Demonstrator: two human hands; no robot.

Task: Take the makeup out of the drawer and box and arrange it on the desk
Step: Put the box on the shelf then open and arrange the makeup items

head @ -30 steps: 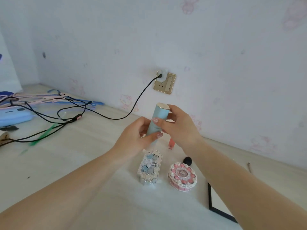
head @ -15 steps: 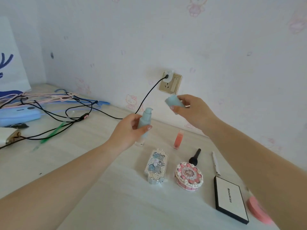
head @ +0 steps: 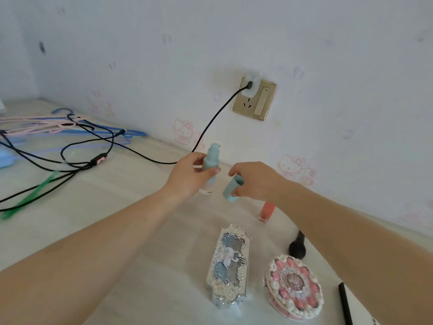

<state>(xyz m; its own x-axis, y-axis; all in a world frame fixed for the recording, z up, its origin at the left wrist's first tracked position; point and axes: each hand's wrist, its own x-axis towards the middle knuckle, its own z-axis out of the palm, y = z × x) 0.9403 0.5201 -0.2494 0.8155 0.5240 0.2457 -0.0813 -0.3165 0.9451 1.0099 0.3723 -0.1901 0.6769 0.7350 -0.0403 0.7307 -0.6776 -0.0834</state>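
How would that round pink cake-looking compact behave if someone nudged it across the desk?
The pink compact looks wide, low and flat-bottomed, so it would probably slide, not tip or roll. Its raised frilly trim may chip if knocked. It seems rigid.

Bright, washed-out daylight; soft focus; faint shadows; wide-angle edges.

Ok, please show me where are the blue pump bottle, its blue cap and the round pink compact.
blue pump bottle (head: 209,164), head view, on its upper body below the pump.
blue cap (head: 230,189), head view, on the side of the cap.
round pink compact (head: 295,285), head view, on the middle of its lid.
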